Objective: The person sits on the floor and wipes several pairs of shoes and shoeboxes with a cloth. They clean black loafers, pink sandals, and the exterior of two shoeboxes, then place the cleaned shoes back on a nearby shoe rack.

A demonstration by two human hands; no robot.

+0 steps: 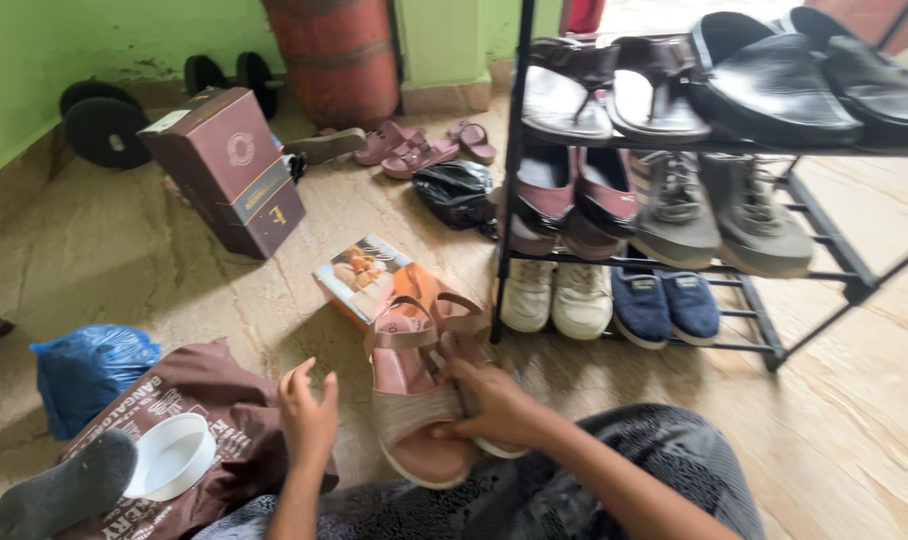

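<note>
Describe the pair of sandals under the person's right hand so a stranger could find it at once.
Start at the black shoe rack on the right and look to the floor just left of its bottom shelf. There the pink-brown sandals lie side by side before an orange shoebox, the right hand resting on them. Unlike the smaller pink slippers farther back, they have wide toe bands and ankle straps.

Right hand (494, 405) grips a pair of pink strappy sandals (419, 390) on the stone floor (124, 270), fingers on the toe end. Left hand (309, 415) open, just at their 9 o'clock, not touching. Orange shoebox (374, 280) at sandals' 12. Black shoe rack (674, 190) at 2 o'clock, full of footwear. Brown bag (224, 400) with white bowl (172, 455) at 9.
</note>
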